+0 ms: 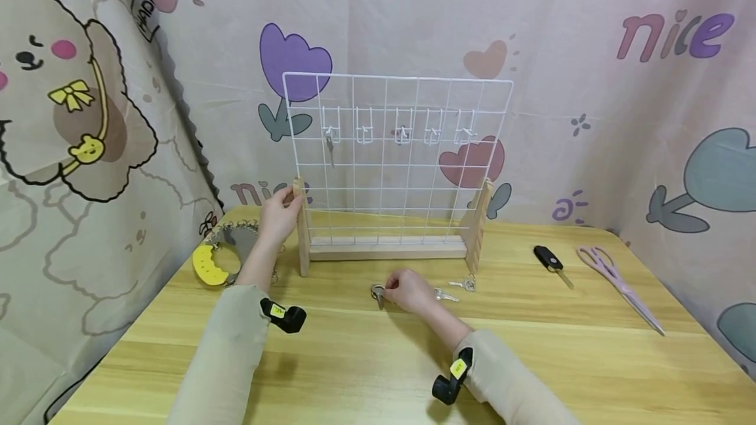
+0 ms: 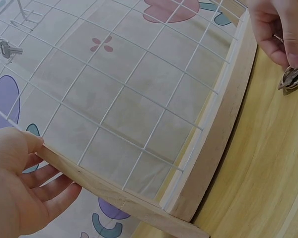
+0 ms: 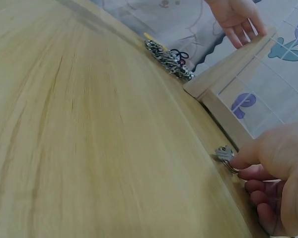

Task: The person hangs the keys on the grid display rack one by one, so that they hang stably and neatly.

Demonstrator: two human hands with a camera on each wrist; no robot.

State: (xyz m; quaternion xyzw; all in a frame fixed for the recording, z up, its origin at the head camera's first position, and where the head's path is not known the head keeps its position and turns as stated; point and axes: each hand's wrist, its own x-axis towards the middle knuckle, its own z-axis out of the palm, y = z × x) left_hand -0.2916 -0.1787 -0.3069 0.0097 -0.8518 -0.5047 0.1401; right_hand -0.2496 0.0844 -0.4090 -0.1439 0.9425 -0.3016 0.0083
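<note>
A white wire grid rack (image 1: 386,251) stands on the table in wooden side posts, with several small hooks on it. My left hand (image 1: 280,215) grips the top of its left wooden post (image 2: 124,203), thumb on the near side and fingers beyond. One key (image 1: 330,147) hangs from the leftmost hook. In front of the rack's base, my right hand (image 1: 409,290) pinches a key on a ring (image 3: 225,154) between thumb and finger, low at the tabletop. Just right of that hand lie two more silver keys, a nearer one (image 1: 447,296) and one (image 1: 466,284) by the right post.
A black car key (image 1: 549,258) and pink scissors (image 1: 621,286) lie on the right of the table (image 1: 354,366). At the left, beside my left forearm, are a yellow curved piece (image 1: 207,267) and metal chains (image 3: 166,59). A printed curtain (image 1: 561,84) hangs behind.
</note>
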